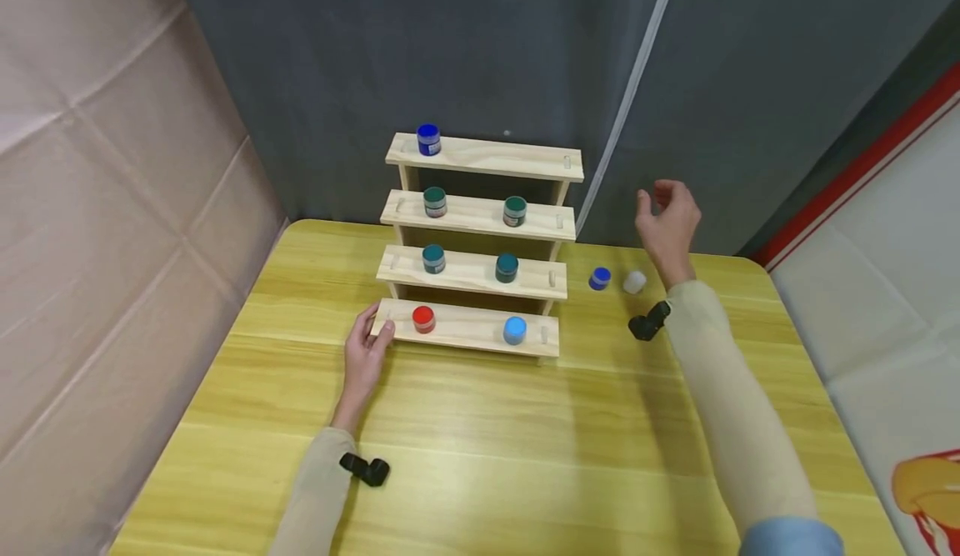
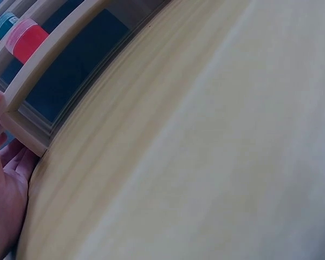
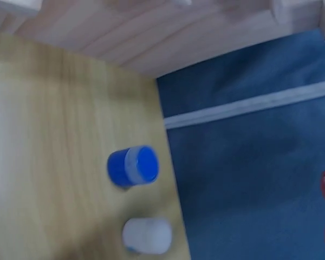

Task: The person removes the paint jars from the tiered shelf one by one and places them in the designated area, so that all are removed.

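A four-step wooden rack (image 1: 468, 336) stands toward the back of the table. My left hand (image 1: 365, 356) grips the left end of its lowest step, thumb on the near side. In the left wrist view that hand (image 2: 11, 179) is at the rack's lower corner. On the lowest step sit a red jar (image 1: 423, 319) and a light blue jar (image 1: 514, 330). My right hand (image 1: 671, 221) is raised on the right, fingers loosely bent, holding nothing. Below it, a dark blue jar (image 1: 599, 278) and a white jar (image 1: 634, 282) stand on the table.
Two teal jars (image 1: 433, 258) sit on the second step and two green jars (image 1: 435, 202) on the third. A dark blue jar (image 1: 428, 139) is on the top step's left. Behind rises a dark grey wall (image 1: 525, 47); a quilted pale panel (image 1: 120, 122) borders the left.
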Tool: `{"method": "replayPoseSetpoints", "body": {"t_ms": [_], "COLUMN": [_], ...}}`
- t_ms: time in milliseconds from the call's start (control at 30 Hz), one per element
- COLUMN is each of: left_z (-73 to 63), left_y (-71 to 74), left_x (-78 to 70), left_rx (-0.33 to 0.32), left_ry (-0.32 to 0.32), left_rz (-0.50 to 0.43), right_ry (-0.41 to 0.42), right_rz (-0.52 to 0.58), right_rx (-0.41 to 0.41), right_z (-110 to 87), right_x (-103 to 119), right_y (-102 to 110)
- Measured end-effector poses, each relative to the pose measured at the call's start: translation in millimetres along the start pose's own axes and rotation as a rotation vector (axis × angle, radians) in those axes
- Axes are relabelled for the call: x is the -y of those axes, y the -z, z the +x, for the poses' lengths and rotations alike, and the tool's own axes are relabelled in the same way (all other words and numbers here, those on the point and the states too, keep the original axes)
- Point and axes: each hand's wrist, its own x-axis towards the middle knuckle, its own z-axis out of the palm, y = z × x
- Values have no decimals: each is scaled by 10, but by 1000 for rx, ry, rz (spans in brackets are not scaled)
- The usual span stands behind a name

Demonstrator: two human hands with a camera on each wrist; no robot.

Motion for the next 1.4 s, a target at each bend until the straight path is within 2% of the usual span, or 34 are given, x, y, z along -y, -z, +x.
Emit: {"method": "replayPoseSetpoints", "body": {"t_ms": [233, 467, 600, 767, 1033, 1400], "left_z": [-10, -79, -60, -29, -16, -6], "left_y": [10, -7, -8, 1, 1, 19], "left_x": [-39, -251, -172, -30, -17, -5], "left_rx": [12, 26, 19, 2, 10, 12], "left_ry": [24, 26, 32, 28, 2, 37], "left_rz": [0, -8, -17, -9, -9, -8], "right_ry": [-6, -23, -17, 40, 111, 181], "right_rz": [101, 198, 222, 239, 284, 270], "right_rx": [-13, -11, 0, 9, 12, 55], "right_z": [86, 156, 178, 184, 198, 223], "right_x": [235, 472, 606, 770, 990, 1278], "right_y": [3, 22, 3, -38, -102, -348]}}
